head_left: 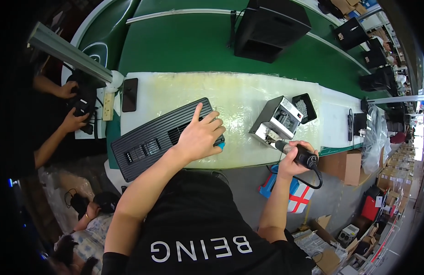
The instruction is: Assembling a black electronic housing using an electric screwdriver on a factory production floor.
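The long black ribbed panel (pixel 163 137) lies flat on the pale mat of the table (pixel 248 98), slanted across its left part; the work on it looks under way rather than finished, though no screws can be made out. The left hand (pixel 200 135) presses on the panel's right end, fingers spread and flat, grasping nothing; the right hand (pixel 294 158) is clenched round a black electric screwdriver (pixel 296 153), its tip at the small grey screw feeder (pixel 277 120), well apart from the panel.
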A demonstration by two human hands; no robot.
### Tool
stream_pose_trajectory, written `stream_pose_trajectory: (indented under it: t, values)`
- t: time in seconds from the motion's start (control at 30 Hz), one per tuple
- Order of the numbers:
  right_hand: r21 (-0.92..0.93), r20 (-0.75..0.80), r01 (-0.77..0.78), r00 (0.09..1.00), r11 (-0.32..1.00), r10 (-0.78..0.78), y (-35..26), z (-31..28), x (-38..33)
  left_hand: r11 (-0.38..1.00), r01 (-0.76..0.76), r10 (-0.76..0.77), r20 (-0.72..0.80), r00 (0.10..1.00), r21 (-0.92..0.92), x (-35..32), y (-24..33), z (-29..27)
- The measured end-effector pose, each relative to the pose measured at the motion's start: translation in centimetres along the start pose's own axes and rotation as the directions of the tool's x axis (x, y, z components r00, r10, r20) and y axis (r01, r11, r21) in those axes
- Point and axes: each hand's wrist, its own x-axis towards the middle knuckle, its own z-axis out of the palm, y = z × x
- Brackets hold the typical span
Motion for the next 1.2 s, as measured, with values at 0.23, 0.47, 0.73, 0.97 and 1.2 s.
stream_pose_trajectory:
  t: [0.23,0.47,0.73,0.97,1.2]
  values:
    - [-0.037,-0.009,-0.095,0.995,0.995,0.095,0.7,0.6,-0.5,1.000,-0.024,0.024,-0.046,0.999,-0.007,0.1,-0.2,-0.3]
    - [0.087,-0.035,0.064,0.998,0.994,-0.061,-11.1,6.7,5.4,0.999,-0.020,0.020,-0.014,1.000,-0.028,-0.4,-0.7,-0.5]
    - [0.303,0.136,0.209,0.956,0.930,-0.259,-14.3,11.7,6.7,0.999,-0.040,0.038,-0.107,0.994,-0.013,-0.6,-1.1,0.1]
    - [0.293,0.216,0.052,0.969,0.955,-0.119,-14.0,11.9,5.7,0.999,-0.030,0.028,-0.098,0.995,-0.018,-0.6,-0.9,0.1]
    - [0.414,0.410,-0.082,0.906,0.907,-0.105,-11.3,11.5,3.8,0.999,-0.023,0.021,-0.081,0.997,-0.033,-0.5,-1.3,0.1]
